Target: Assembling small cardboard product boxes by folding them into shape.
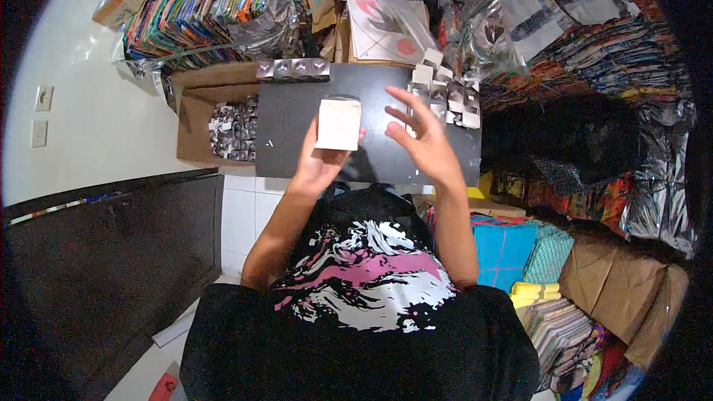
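My left hand (321,167) is closed around a small carton (339,125) and holds it over the dark tabletop (375,82). The carton's plain white face is toward me, and a darker edge shows at its far end. To the right, my right hand (425,147) hangs in the air with its fingers spread and nothing in them. Just beyond that hand, a loose heap of small white and dark cartons (440,95) lies at the table's right edge. At the far left edge stands a short row of similar dark cartons (293,69).
Left of the table, an open cardboard box (194,125) holds many small dark cartons. Piles of plastic-wrapped flat packs (212,11) rise behind the table. More stacks (594,52) line the right side. Folded blue packs (505,249) lie near my right elbow.
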The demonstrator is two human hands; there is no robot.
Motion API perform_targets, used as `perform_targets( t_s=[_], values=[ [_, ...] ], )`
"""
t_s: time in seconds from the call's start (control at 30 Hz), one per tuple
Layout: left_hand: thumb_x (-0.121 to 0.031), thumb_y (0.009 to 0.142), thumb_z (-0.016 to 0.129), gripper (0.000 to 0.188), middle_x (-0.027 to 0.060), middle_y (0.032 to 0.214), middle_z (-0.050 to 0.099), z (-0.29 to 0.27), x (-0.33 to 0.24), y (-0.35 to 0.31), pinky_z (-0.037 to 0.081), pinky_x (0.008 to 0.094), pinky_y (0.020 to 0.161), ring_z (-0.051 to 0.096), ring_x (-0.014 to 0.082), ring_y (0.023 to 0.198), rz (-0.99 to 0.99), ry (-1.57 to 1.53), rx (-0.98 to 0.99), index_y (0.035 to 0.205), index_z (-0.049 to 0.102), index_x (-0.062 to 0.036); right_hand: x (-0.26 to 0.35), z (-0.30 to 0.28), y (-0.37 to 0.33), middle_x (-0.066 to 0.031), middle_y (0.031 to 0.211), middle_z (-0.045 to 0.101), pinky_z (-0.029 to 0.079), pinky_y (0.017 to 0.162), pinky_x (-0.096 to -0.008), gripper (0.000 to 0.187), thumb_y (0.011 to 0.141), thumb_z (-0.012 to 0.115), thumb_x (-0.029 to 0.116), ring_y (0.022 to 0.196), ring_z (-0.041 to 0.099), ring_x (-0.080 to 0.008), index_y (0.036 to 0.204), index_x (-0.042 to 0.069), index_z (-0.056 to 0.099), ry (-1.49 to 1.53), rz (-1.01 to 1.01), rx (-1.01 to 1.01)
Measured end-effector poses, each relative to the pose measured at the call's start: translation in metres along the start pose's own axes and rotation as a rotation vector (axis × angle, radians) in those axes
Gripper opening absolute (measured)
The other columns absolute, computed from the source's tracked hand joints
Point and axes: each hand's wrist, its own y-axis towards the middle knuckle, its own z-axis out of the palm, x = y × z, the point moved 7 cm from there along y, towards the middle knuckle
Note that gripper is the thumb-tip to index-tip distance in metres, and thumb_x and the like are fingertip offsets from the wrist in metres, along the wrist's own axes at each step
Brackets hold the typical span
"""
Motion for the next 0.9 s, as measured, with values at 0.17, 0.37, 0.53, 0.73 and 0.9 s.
perform_targets(
  t_s=[0.17, 0.37, 0.53, 0.73, 0.9],
  values=[
    [-0.044, 0.111, 0.044, 0.048, 0.0062, 0.134, 0.066, -0.015, -0.002, -0.004, 0.057, 0.0402, 0.098, 0.068, 0.0215, 0.117, 0.038, 0.128, 0.041, 0.143, 0.055, -0.0108, -0.026, 0.05, 0.012, -0.0022, 0.151, 0.047, 0.053, 0.089, -0.0284, 0.058, 0.101, 0.071, 0.028, 0.113, 0.057, -0.0132, 0.152, 0.014, 0.048, 0.303, 0.189, 0.196],
    [-0.048, 0.112, 0.041, 0.051, 0.0074, 0.129, 0.063, -0.011, -0.031, -0.008, 0.056, 0.0346, 0.096, 0.065, 0.0181, 0.116, 0.09, 0.316, 0.141, 0.141, 0.05, -0.0082, -0.041, 0.062, 0.018, -0.0047, 0.148, 0.048, 0.05, 0.095, -0.0303, 0.07, 0.09, 0.081, 0.02, 0.123, 0.056, -0.0181, 0.152, 0.013, 0.049, 0.24, 0.098, 0.138],
    [-0.049, 0.108, 0.051, 0.056, 0.0178, 0.121, 0.072, -0.003, -0.049, -0.017, 0.061, 0.0422, 0.092, 0.073, 0.0297, 0.105, -0.264, -0.104, 0.302, 0.139, 0.056, -0.0026, -0.03, 0.08, 0.015, -0.0057, 0.157, 0.046, 0.044, 0.112, -0.0412, 0.101, 0.067, 0.095, 0.008, 0.142, 0.046, -0.0255, 0.155, 0.011, 0.045, 0.027, 0.009, 0.155],
    [-0.005, 0.077, 0.091, 0.086, 0.0099, 0.125, 0.068, -0.01, -0.1, -0.02, 0.052, 0.0325, 0.098, 0.064, 0.0176, 0.115, 0.21, 0.594, 0.146, 0.148, 0.044, -0.0048, -0.024, 0.075, 0.015, -0.0094, 0.158, 0.046, 0.048, 0.111, -0.0433, 0.064, 0.092, 0.079, 0.016, 0.143, 0.049, -0.03, 0.149, 0.006, 0.05, 0.328, -0.163, -0.059],
    [-0.009, 0.067, 0.097, 0.094, 0.0108, 0.131, 0.064, 0.01, -0.125, -0.034, 0.054, 0.0352, 0.099, 0.064, 0.0196, 0.117, 0.484, 0.819, 0.267, 0.147, 0.046, -0.0071, -0.004, 0.102, 0.019, -0.0124, 0.144, 0.058, 0.05, 0.109, -0.0385, 0.051, 0.094, 0.075, 0.006, 0.132, 0.058, -0.0263, 0.141, 0.001, 0.057, 0.205, -0.27, -0.17]
  ],
)
